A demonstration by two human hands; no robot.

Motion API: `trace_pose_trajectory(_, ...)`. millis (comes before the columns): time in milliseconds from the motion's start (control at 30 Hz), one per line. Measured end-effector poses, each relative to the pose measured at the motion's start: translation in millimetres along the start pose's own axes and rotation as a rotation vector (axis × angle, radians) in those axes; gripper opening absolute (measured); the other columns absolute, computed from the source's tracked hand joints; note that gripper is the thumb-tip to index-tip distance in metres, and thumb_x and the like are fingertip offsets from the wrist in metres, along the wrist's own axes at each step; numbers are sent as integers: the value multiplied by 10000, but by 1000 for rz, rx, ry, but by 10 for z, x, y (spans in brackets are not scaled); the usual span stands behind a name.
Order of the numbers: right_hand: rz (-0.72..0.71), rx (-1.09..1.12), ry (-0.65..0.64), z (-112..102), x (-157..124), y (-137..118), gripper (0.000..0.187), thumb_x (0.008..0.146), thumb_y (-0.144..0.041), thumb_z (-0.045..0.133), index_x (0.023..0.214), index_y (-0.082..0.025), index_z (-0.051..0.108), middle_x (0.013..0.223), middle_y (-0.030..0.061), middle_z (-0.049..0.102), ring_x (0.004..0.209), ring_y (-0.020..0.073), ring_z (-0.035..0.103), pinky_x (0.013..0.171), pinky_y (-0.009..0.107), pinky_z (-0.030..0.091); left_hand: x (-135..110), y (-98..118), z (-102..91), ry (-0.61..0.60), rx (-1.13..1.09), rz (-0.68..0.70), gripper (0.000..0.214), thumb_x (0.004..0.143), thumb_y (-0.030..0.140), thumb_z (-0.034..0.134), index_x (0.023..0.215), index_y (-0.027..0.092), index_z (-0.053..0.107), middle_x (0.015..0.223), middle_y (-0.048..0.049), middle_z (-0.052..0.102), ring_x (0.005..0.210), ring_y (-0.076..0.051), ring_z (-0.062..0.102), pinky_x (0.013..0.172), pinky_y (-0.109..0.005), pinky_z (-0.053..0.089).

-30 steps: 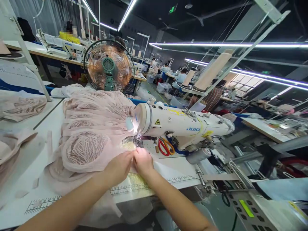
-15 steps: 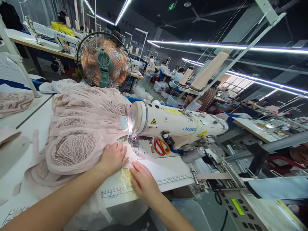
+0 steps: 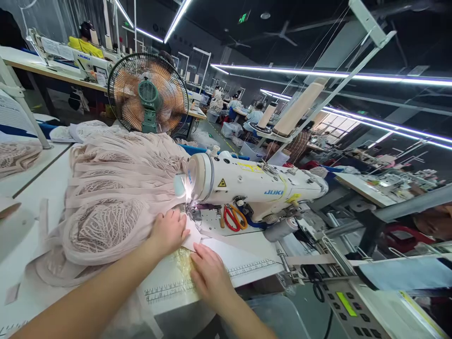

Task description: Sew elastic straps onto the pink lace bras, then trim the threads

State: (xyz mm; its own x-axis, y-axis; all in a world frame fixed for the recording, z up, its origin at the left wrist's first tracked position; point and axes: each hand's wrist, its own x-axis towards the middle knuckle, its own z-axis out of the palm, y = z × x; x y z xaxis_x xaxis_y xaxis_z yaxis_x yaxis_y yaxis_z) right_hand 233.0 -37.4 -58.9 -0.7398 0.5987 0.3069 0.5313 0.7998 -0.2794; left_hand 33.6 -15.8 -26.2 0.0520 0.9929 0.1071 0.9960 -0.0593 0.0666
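A pale pink fabric piece (image 3: 192, 237) lies under the needle area of a white sewing machine (image 3: 247, 181). My left hand (image 3: 169, 231) is closed on its left side, close to the presser foot (image 3: 192, 212), fingers together and thumb towards the piece. On the near edge, my right hand (image 3: 212, 278) holds the fabric between fingertips and thumb; the thumb is partly hidden. A large heap of pale pink lace and mesh garments (image 3: 109, 188) spreads left of the needle, against my left hand. The machine's lamp glares over the stitching point.
Red-and-orange-handled scissors (image 3: 235, 218) and a grey thread cone (image 3: 282, 230) lie by the machine's base. A printed ruler (image 3: 169, 290) runs along the table's front edge. Behind the heap stands a fan (image 3: 148, 94). A control panel (image 3: 348, 306) is at lower right. Other people work farther back.
The view has shifted slightly, so the machine and garments appear a little lower and farther left. Both hands stay on the fabric, with little visible movement.
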Motion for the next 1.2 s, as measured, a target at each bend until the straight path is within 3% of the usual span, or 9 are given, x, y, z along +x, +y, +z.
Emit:
trace_pose_trajectory(233,45,26,-34,65,97,-60,382,792,-123,500,1168,-168,554,1372,147,501,1260,301,467,1041,523,397,74,-73,-141,13,-22,66,295,920,325,447,1069,154,634,985,-128,618,954,-287,565,728,-386,435)
trace_pose_trajectory(400,90,90,-116,18,246,-139,431,786,-114,520,1215,-149,546,1396,171,463,1291,310,431,1063,546,361,-160,60,-212,-25,-14,265,232,833,79,445,850,156,663,939,-102,639,909,-244,579,749,-365,460)
trace_pose_trajectory(533,93,119,-127,-1,308,-179,514,815,-139,497,1328,-125,472,1394,182,465,1305,307,418,1077,534,355,-370,117,-78,-82,-20,302,397,728,33,488,1098,109,610,1099,-131,630,818,-225,603,590,-315,496)
trace_pose_trajectory(600,88,121,-114,18,321,-177,533,792,-125,498,1324,-122,476,1400,175,462,1310,302,412,1084,526,352,-395,76,-19,-81,-34,301,478,710,24,493,1176,105,565,1146,-133,621,820,-228,602,588,-318,510)
trace_pose_trajectory(767,53,118,-53,94,326,-127,470,778,-135,499,1247,-115,533,1403,178,461,1309,302,415,1082,522,356,-298,-107,10,-29,-102,373,366,785,38,482,1128,118,580,1147,-121,631,944,-243,571,786,-367,528)
trace_pose_trajectory(900,15,104,-14,132,300,-86,397,807,-164,487,1194,-116,555,1390,186,475,1293,301,438,1061,520,383,-227,-219,43,12,-148,407,313,792,6,472,1046,130,607,1164,-118,623,971,-222,570,822,-341,518)
trace_pose_trajectory(1200,25,116,38,157,273,-86,363,802,-170,490,1157,-160,563,1351,153,523,1269,280,465,1062,496,384,-135,-411,157,55,-139,423,399,798,-5,458,1140,130,613,1264,-127,608,1100,-239,581,913,-366,498)
